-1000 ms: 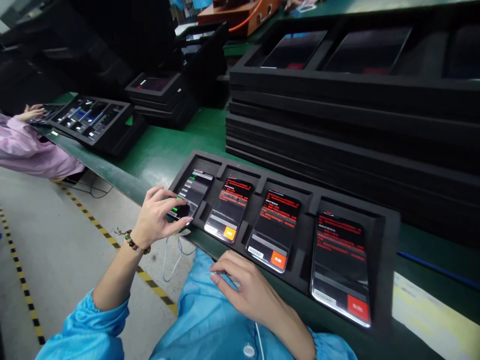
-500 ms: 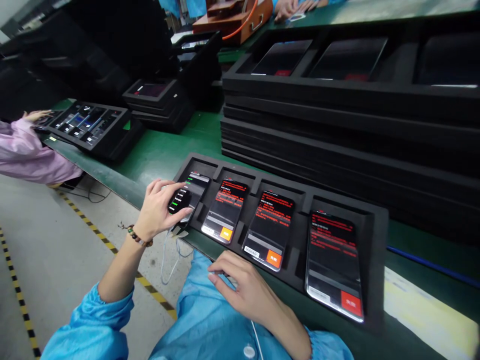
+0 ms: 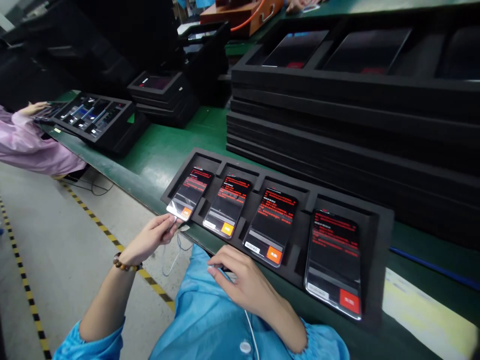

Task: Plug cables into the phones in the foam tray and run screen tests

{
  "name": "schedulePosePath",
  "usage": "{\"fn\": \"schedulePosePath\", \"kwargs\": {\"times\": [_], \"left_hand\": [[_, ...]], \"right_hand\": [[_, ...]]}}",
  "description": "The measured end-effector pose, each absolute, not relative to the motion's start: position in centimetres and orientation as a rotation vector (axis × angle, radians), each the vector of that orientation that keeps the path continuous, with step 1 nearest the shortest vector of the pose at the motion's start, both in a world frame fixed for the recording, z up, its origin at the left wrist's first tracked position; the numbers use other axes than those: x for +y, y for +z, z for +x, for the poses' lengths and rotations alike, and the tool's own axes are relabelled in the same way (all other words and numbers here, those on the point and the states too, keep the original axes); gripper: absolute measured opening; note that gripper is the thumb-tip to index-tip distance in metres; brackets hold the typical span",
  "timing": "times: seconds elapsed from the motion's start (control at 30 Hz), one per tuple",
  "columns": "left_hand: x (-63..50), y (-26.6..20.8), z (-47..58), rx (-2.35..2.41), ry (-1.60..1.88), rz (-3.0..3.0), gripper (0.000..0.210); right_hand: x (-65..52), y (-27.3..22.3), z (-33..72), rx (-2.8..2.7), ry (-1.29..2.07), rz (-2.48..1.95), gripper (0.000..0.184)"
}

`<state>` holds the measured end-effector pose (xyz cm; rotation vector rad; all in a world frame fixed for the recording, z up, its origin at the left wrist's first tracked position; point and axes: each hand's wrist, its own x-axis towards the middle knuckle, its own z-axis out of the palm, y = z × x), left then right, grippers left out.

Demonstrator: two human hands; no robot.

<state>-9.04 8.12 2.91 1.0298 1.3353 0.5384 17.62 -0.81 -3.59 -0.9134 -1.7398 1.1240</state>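
Observation:
A black foam tray holds several smartphones in its slots, their dark screens filled with red text. My left hand is closed in a pinch at the lower end of the leftmost phone. What lies between its fingertips is too small to make out. Just below those fingers hangs a thin white cable. My right hand rests above my lap, in front of the second phone and the third phone. Its thumb and forefinger tips are close together, and whatever they hold is hidden.
Behind the tray rises a tall stack of black trays, the top one holding phones. At the left, a co-worker's hand is by another phone tray. A yellowish sheet and a blue cable lie right on the green bench.
My left hand has moved from the leftmost phone's screen down to its lower end. That screen changed from a green-and-white list to red text with an orange box. My right hand stays nearly still.

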Motion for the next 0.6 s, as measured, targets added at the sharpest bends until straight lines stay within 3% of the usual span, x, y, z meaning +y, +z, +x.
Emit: {"fn": "schedulePosePath", "kwargs": {"times": [0.33, 0.47, 0.6], "left_hand": [[5.8, 0.3, -5.1, 1.472, 0.942, 0.750, 0.053], [4.4, -2.4, -7.5, 1.528, 1.213, 0.680, 0.057], [2.9, -6.0, -12.1, 1.888, 1.360, 0.558, 0.056]], "right_hand": [[-1.0, -3.8, 17.4, -1.745, 1.080, -0.904, 0.008], [-1.2, -3.8, 17.5, -1.749, 1.092, -0.909, 0.010], [-1.0, -3.7, 17.6, -1.763, 1.121, -0.936, 0.011]]}}
